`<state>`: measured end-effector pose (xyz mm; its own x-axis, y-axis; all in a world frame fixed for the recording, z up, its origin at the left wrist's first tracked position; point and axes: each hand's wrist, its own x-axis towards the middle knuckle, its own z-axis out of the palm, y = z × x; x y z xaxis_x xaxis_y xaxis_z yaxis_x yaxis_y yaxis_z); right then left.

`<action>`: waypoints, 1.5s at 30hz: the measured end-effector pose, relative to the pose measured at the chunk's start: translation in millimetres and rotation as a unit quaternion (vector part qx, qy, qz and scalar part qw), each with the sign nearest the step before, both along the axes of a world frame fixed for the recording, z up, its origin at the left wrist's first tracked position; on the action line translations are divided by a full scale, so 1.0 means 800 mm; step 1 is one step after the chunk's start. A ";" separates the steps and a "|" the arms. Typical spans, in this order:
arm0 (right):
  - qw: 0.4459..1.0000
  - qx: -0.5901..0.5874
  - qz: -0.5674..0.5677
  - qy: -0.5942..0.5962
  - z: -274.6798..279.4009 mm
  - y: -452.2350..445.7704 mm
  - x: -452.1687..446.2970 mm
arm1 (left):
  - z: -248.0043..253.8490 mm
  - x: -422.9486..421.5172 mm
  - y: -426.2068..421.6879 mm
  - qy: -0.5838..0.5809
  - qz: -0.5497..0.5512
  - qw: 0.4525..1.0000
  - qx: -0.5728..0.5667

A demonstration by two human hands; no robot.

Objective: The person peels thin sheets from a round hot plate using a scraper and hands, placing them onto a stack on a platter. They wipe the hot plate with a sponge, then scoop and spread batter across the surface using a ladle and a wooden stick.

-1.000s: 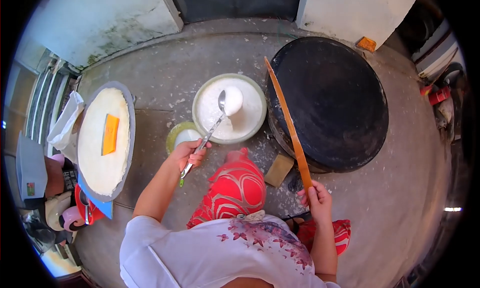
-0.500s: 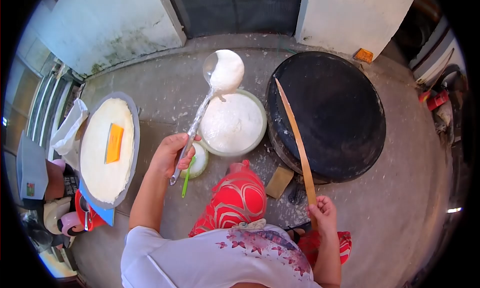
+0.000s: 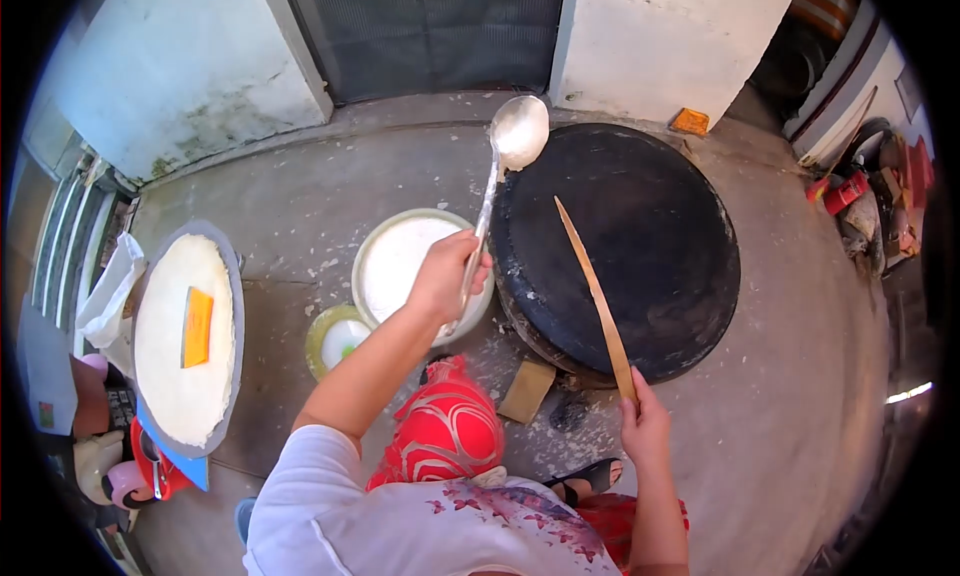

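My left hand (image 3: 447,279) is closed round the handle of a metal ladle (image 3: 521,132). White batter fills the ladle's bowl, which is held up by the upper left edge of a round black griddle (image 3: 620,246). Below my left forearm and hand, a large bowl of white batter (image 3: 400,261) stands on the floor, partly hidden. My right hand (image 3: 645,416) grips the lower end of a long, thin wooden blade (image 3: 592,281), whose pointed part lies over the griddle.
At the left, a round board holds a pale flat sheet (image 3: 185,406) with an orange scraper (image 3: 197,326) on it. A small green bowl (image 3: 322,341) stands beside the batter bowl. A tan block (image 3: 527,392) lies near the griddle's base.
My left hand has lifted the ladle with batter out of the large bowl and carried it right, to the griddle's edge. My right hand still holds the wooden blade.
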<state>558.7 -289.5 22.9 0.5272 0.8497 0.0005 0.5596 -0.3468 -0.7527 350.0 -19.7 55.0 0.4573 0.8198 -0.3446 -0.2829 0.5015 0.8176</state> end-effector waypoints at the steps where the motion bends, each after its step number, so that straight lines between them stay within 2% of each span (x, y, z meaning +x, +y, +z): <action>1: 0.997 0.012 0.010 -0.078 -0.001 0.008 0.003 | 0.002 0.016 0.000 0.011 0.006 1.000 -0.006; 5: 0.999 0.033 0.012 -0.025 0.004 0.045 0.011 | -0.037 0.058 0.011 0.002 0.015 1.000 0.000; 11: 0.986 0.046 0.089 -0.132 0.004 0.104 0.022 | -0.092 0.083 0.014 0.057 0.031 0.998 -0.026; 15: 0.985 0.006 0.085 -0.151 -0.015 0.135 0.031 | -0.096 0.083 0.006 0.070 0.046 0.996 -0.044; 21: 0.991 0.035 0.059 -0.118 -0.004 0.140 0.034 | -0.098 0.074 0.001 0.107 0.063 0.992 -0.019; 27: 0.991 -0.002 0.038 -0.129 -0.037 0.145 0.046 | -0.081 0.078 -0.008 0.134 0.112 0.982 0.069; 29: 0.990 0.005 0.038 -0.134 -0.041 0.142 0.049 | -0.093 0.081 0.003 0.121 0.062 0.989 0.059; 34: 0.988 0.011 0.031 -0.153 -0.026 0.126 0.058 | -0.106 0.101 0.065 0.156 0.026 0.986 0.059; 36: 0.966 0.023 0.083 -0.242 -0.029 0.114 0.061 | -0.085 0.105 0.085 0.098 0.021 0.995 0.005; 37: 0.966 0.022 0.082 -0.243 -0.032 0.111 0.060 | -0.069 0.103 0.092 0.051 0.001 0.998 -0.026; 38: 0.950 0.030 0.126 -0.284 -0.036 0.110 0.057 | -0.053 0.103 0.096 0.051 0.001 0.998 -0.027; 40: 0.930 0.037 0.170 -0.323 -0.045 0.116 0.050 | -0.016 0.103 0.098 -0.074 -0.030 0.990 -0.116; 41: 0.912 0.048 0.203 -0.354 -0.051 0.123 0.048 | -0.007 0.102 0.103 -0.073 -0.030 0.990 -0.117; 43: 0.875 0.068 0.238 -0.417 -0.062 0.144 0.044 | 0.006 0.098 0.110 -0.253 -0.095 0.944 -0.192; 44: 0.875 0.068 0.238 -0.417 -0.065 0.158 0.047 | 0.013 0.096 0.110 -0.252 -0.094 0.944 -0.193; 45: 0.859 0.056 0.225 -0.456 -0.067 0.172 0.050 | 0.021 0.095 0.108 -0.318 -0.104 0.913 -0.234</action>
<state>598.7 -151.9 -30.6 -0.1172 0.9352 0.3341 0.9930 0.1049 0.0547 426.2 66.9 71.5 0.8156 0.5243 -0.2446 -0.4855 0.8502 0.2036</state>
